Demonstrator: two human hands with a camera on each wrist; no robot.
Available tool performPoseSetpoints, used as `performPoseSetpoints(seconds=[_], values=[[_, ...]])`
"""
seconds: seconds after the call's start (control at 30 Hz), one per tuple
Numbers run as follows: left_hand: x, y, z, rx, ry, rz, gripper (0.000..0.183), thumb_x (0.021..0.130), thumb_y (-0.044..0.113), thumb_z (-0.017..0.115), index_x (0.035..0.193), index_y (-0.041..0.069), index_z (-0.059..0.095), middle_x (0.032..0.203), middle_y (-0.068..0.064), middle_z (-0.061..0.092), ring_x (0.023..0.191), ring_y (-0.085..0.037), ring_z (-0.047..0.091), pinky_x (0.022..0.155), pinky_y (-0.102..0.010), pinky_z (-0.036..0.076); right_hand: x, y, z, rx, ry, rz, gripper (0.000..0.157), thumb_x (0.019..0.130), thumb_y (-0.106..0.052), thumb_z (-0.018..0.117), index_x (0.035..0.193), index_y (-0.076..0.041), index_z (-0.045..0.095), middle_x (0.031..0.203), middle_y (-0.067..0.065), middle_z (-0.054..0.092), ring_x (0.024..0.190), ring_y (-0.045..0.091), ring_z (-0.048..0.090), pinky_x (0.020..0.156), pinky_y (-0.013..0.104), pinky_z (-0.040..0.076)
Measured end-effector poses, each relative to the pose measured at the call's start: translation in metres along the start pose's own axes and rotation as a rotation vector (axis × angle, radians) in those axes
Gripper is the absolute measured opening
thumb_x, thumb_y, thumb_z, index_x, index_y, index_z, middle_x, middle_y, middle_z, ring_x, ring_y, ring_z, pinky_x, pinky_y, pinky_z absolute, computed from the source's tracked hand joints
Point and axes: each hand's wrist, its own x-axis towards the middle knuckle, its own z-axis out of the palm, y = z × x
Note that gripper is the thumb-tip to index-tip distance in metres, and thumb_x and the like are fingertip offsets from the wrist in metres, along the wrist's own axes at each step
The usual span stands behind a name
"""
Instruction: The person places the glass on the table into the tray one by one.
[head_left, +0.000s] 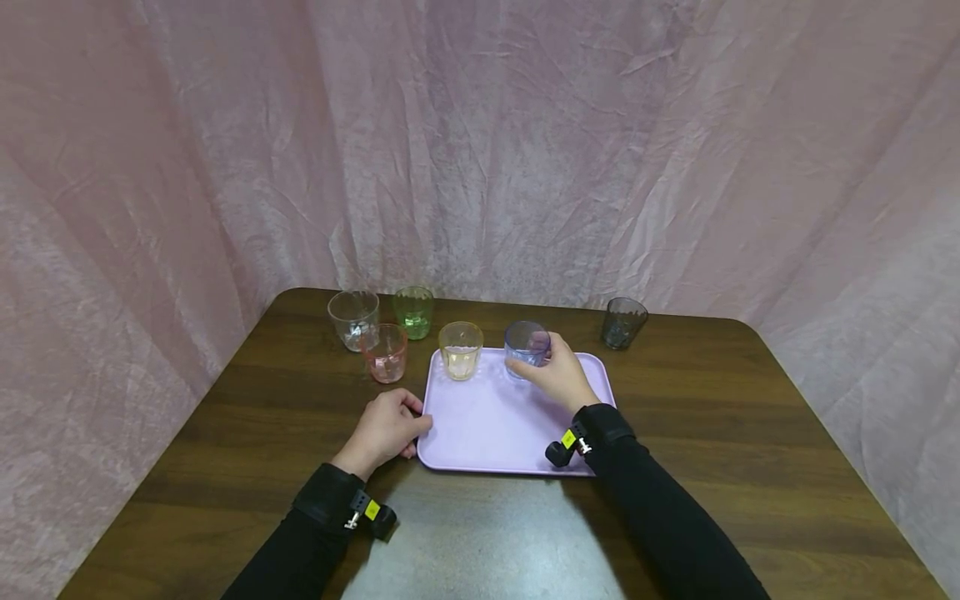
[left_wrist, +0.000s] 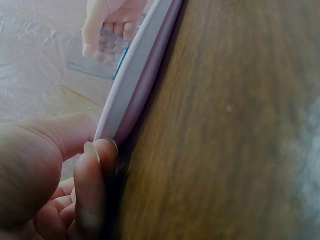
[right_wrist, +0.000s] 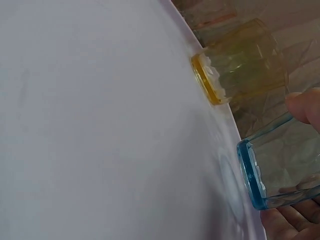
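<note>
My right hand (head_left: 561, 375) grips a clear blue glass tumbler (head_left: 525, 343) by its sides, thumb to the left and fingers to the right. The tumbler is upright, its base (right_wrist: 251, 175) close over the far part of a lilac tray (head_left: 487, 425). At the tray's left edge my left hand (head_left: 386, 429) pinches the rim (left_wrist: 125, 85) between thumb and fingertips. A yellow glass tumbler (head_left: 461, 350) stands upright on the tray's far left corner, left of the blue one.
Left of the tray are a pink tumbler (head_left: 387, 358), a colourless tumbler (head_left: 354, 312) and a green tumbler (head_left: 414, 315). A dark grey tumbler (head_left: 622, 325) stands beyond the tray's far right corner. Behind the wooden table (head_left: 750, 433) hangs a pink curtain (head_left: 480, 150).
</note>
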Motion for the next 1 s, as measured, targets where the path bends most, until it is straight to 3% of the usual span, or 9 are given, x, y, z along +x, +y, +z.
performPoseSetpoints(seconds=[1.0], values=[[0.0,0.0,-0.001,-0.003,-0.001,-0.005,0.017,0.084,0.009,0.074,0.093,0.004,0.061,0.06,-0.006,0.06,0.042,-0.017,0.058,0.038,-0.025,0.049,0.0,0.003,0.014,-0.052,-0.029,0.035,0.081,0.077,-0.054,0.08,0.131,-0.002,0.047,0.121,0.006,0.055,0.105,0.021,0.052,0.095,0.042,0.046]])
